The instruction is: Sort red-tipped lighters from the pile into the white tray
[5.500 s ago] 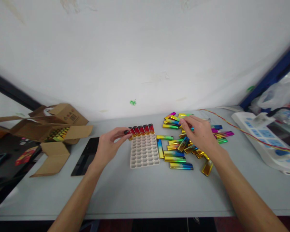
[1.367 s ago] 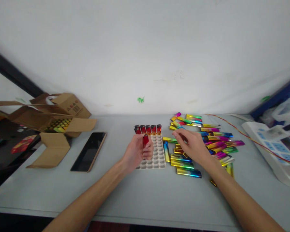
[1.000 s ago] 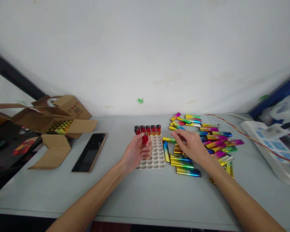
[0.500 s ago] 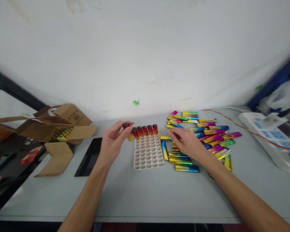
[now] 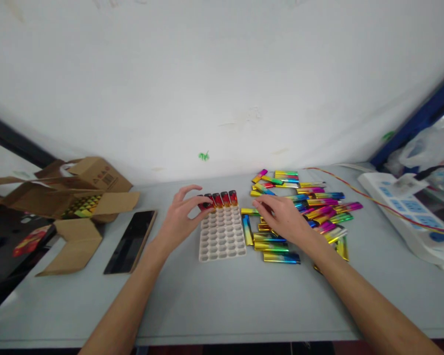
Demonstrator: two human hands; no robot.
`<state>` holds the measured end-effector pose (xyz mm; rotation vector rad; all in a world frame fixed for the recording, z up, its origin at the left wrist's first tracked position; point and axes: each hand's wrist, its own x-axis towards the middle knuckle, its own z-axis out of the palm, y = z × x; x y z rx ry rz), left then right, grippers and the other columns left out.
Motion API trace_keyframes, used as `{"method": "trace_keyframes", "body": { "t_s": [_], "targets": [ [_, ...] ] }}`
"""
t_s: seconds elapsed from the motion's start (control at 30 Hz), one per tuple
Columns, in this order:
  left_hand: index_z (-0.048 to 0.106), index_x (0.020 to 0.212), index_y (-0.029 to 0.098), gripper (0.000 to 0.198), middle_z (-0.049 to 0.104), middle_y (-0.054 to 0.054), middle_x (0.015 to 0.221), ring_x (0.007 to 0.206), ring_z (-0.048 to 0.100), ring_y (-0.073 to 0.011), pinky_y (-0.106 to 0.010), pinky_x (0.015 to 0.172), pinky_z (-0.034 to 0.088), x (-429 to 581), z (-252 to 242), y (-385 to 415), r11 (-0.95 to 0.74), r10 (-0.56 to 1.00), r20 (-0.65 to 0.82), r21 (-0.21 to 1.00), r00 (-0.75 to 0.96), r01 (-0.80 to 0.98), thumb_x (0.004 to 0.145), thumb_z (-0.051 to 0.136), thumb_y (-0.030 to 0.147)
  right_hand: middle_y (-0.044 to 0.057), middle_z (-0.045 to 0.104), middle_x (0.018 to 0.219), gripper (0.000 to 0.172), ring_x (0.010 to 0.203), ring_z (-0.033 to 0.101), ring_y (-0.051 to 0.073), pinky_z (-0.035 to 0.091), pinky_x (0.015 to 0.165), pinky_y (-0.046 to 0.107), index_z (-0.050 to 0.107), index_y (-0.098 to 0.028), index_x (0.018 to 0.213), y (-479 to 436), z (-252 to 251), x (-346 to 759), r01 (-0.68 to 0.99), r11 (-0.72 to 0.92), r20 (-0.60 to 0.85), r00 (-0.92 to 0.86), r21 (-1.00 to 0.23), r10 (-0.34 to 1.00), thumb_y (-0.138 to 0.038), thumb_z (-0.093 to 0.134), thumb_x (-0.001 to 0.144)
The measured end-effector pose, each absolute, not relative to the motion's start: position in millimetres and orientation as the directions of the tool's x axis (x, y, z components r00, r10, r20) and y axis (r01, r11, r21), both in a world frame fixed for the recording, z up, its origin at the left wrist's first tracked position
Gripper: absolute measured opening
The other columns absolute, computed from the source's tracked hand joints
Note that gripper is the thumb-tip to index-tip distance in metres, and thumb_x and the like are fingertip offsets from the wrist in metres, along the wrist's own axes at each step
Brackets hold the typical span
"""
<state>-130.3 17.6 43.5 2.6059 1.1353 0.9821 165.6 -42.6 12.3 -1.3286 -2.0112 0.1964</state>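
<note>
My left hand is at the far left corner of a white tray with rows of small holes. Its thumb and forefinger close around a red-and-gold lighter at the left end of the far row, partly hiding it; the other fingers are raised. Several matching lighters with black tops stand in that row. My right hand hovers over the left side of a pile of shiny multicoloured lighters, thumb and forefinger together, with nothing visible between them. A blue-and-yellow lighter lies along the tray's right side.
A dark phone lies left of the tray. Beyond it sits an open cardboard box with yellow items inside. A white power strip with a red-and-yellow cord is at the right. A white wall rises behind the table.
My left hand has moved the red-and-gold lighter from beside the tray to the left end of the far row. My right hand stays near the pile. The view has shifted slightly.
</note>
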Motion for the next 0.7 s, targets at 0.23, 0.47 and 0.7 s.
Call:
{"method": "trace_keyframes", "body": {
  "t_s": [0.23, 0.47, 0.7],
  "targets": [
    [0.073, 0.103, 0.020, 0.019, 0.070, -0.013, 0.120, 0.115, 0.068, -0.0265, -0.041, 0.102, 0.055, -122.4, 44.7, 26.4, -0.706, 0.705, 0.446, 0.376, 0.551, 0.600, 0.098, 0.063, 0.035, 0.007, 0.074, 0.088, 0.032, 0.075, 0.067, 0.022, 0.046, 0.071, 0.034, 0.068, -0.021, 0.099, -41.8, 16.6, 169.7, 0.739, 0.425, 0.452, -0.181, -0.523, 0.873, -0.038, 0.044, 0.110],
    [0.073, 0.114, 0.023, 0.020, 0.074, -0.009, 0.108, 0.115, 0.067, -0.0266, -0.043, 0.103, 0.057, -122.9, 32.3, 30.1, -0.809, 0.558, 0.594, 0.232, 0.580, 0.540, 0.098, 0.064, 0.030, 0.008, 0.075, 0.092, 0.028, 0.081, 0.069, 0.022, 0.047, 0.075, 0.032, 0.068, -0.019, 0.101, -39.9, 17.3, 174.0, 0.742, 0.431, 0.468, -0.179, -0.513, 0.865, -0.033, 0.045, 0.110],
    [0.066, 0.129, 0.027, 0.030, 0.057, -0.010, 0.127, 0.112, 0.067, -0.0266, -0.046, 0.096, 0.064, -127.4, 15.4, 37.0, -0.819, 0.474, 0.693, 0.122, 0.543, 0.560, 0.099, 0.063, 0.031, 0.006, 0.073, 0.087, 0.027, 0.079, 0.067, 0.019, 0.046, 0.074, 0.029, 0.068, -0.019, 0.094, -34.6, 19.6, 179.1, 0.802, 0.396, 0.479, -0.160, -0.446, 0.863, -0.029, 0.048, 0.109]
  ]
}}
